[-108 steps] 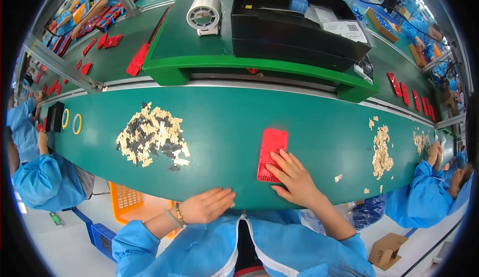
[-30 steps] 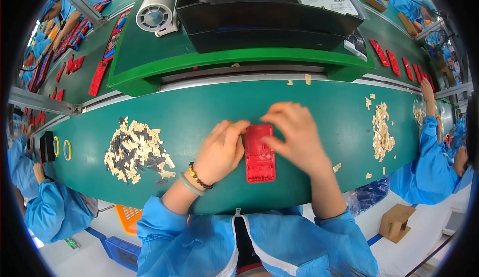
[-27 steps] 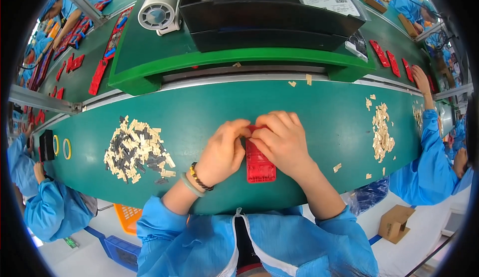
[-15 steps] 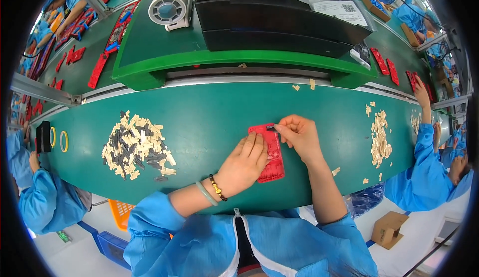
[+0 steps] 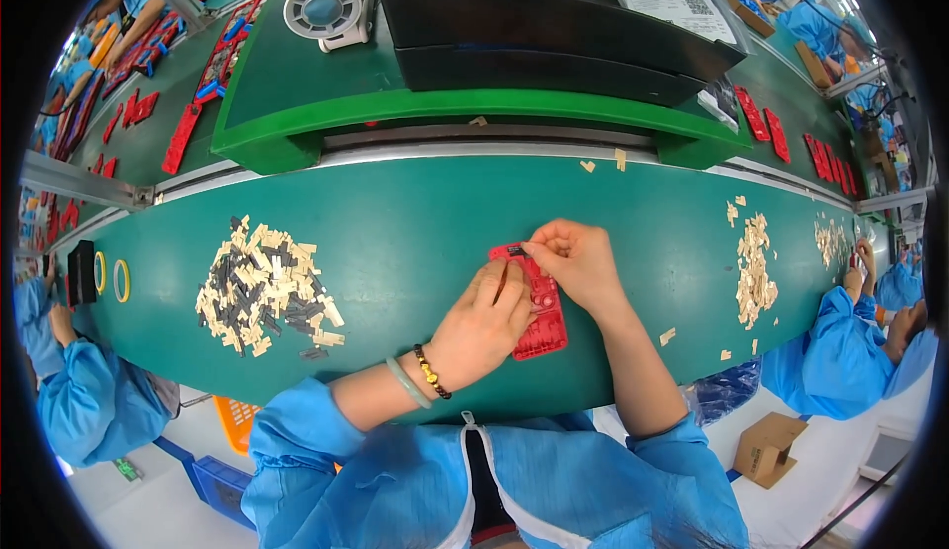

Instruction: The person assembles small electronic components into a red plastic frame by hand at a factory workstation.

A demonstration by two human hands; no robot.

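Pinching dark strip (image 5: pixel 515 251) near its right end, right hand (image 5: pixel 576 260) at far end of red case (image 5: pixel 543 337), flat on worktop (image 5: pixel 415 213)! Left hand (image 5: pixel 482 314) draped over case's left side, fingers curled; true grip or mere steadying, cannot tell. Strip looks light, fiddly, easily dropped: take ends. Case likely stiff, smooth, light: hold long edges.
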